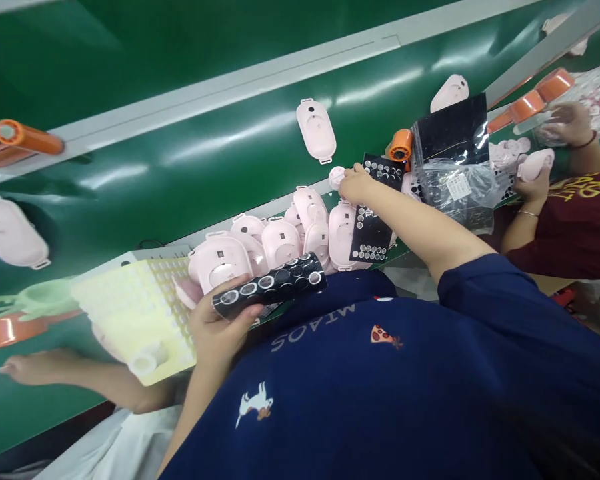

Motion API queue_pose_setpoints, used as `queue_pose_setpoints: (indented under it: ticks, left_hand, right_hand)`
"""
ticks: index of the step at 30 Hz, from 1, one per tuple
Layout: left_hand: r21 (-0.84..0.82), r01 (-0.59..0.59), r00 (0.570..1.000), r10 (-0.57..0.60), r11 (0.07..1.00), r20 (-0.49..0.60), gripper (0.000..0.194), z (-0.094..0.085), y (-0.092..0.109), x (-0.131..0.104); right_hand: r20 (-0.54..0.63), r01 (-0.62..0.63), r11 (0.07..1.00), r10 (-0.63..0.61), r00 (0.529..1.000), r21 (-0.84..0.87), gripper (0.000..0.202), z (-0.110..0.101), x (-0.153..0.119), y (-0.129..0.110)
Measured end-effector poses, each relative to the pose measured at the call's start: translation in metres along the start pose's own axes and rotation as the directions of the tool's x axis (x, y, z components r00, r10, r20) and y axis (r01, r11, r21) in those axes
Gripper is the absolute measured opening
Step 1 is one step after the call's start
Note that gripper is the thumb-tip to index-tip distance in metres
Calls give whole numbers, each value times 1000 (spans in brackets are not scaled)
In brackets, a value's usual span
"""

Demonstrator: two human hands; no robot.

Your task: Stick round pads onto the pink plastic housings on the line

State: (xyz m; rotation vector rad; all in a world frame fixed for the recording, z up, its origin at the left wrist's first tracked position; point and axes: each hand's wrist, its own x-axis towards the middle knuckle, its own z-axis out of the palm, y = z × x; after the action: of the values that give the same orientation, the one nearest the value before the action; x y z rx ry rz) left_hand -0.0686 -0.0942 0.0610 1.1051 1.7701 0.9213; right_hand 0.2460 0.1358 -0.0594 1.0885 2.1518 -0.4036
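Note:
My left hand (219,333) is closed around a curled black sheet (275,283) carrying rows of round pads, some with pale rings. It is low in front of my body, near several pale pink plastic housings (223,259) heaped along the belt's near edge. Out over that edge, my right hand (357,185) pinches a small round pink part (337,177) by its side. Under my right forearm lies another black sheet (367,233) with round pads, partly covering a pink housing (341,230). The fingertips of my right hand are partly hidden.
Pink housings (316,131) lie spaced along the green belt (205,160). An orange tape dispenser (401,145) and black plastic bag (453,133) are at right. A yellow tray (130,300) stands left, beside a co-worker's arm (90,377). Another co-worker's hand (535,190) holds a pink part.

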Motion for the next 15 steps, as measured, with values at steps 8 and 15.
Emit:
queue_pose_setpoints:
  ticks: [8, 15]
  left_hand:
    - [-91, 117, 984, -128, 989, -127, 58, 1, -6, 8]
    - [-63, 104, 994, -106, 993, -30, 58, 8, -6, 11]
  right_hand:
    - [62, -13, 1000, 13, 998, 2, 17, -5, 9, 26]
    - [70, -63, 990, 54, 996, 128, 19, -1, 17, 54]
